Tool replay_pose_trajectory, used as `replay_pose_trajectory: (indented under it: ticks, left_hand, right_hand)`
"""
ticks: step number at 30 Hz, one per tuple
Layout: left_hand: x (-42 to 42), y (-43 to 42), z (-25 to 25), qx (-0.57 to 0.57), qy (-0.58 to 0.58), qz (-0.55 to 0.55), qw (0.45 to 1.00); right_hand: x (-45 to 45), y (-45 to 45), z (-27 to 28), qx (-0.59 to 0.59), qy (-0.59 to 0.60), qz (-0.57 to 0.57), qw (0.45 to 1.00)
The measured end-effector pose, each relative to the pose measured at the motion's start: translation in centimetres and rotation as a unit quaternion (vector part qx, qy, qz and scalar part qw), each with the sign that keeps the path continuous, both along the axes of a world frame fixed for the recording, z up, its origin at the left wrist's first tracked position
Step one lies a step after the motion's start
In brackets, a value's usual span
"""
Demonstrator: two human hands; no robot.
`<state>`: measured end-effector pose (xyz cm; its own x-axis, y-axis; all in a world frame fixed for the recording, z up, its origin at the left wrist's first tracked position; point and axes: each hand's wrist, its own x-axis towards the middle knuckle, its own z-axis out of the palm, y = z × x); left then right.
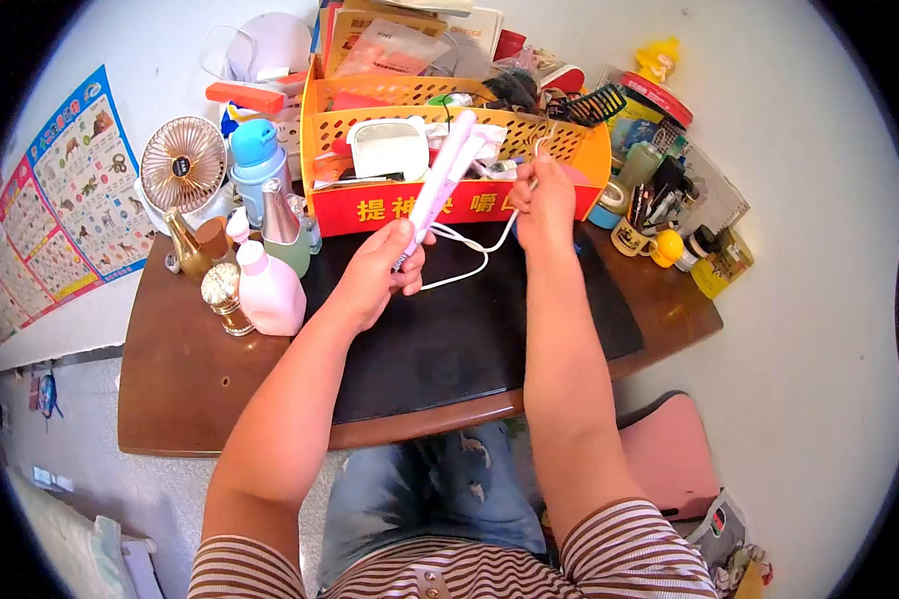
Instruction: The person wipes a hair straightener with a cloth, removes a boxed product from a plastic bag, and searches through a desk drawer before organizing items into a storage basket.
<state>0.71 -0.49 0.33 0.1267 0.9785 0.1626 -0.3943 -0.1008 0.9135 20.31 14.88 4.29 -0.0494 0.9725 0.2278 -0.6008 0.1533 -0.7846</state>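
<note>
Head view: a seated person's two bare arms, in striped sleeves, reach forward over a brown desk [205, 389].
Left hand: the left hand [378, 272] has its fingers closed around the lower part of a pale pink hair iron [440, 185].
Hair iron: slim and tilted, rising from the left hand in front of the box, its upper end leaning toward the right hand's side.
Right hand: the right hand [546, 212], farther forward, pinches a white cord [479, 265] with curled fingers.
Cord: loops between the hands, above a black mat [449, 349].
Box: just beyond both hands, a yellow box [589, 152] with a red front holds clutter, including a white case [390, 150].
Left of the left hand: a pink pump bottle [273, 295] stands near; farther off are a blue bottle [260, 170] and a round fan [182, 165].
Right of the right hand: a mug [628, 240] and a small yellow ball-like object [667, 249].
</note>
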Motion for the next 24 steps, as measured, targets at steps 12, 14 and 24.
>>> replay_pose_trajectory:
  ticks: [12,14,24]
  left_hand:
    - [-0.2,1.0,-0.5,-0.007,0.032,0.117,0.993]
    - [-0.1,1.5,-0.9,0.016,0.104,0.145,0.984]
    - [-0.6,1.8,-1.2,0.027,0.154,0.186,0.970]
  right_hand:
    - [-2.7,-2.3,0.1,0.034,-0.326,-0.097,0.940]
    - [-3.0,-1.6,-0.7,0.211,-0.439,-0.373,0.790]
    - [-2.7,-0.9,0.1,0.305,-0.434,-0.354,0.771]
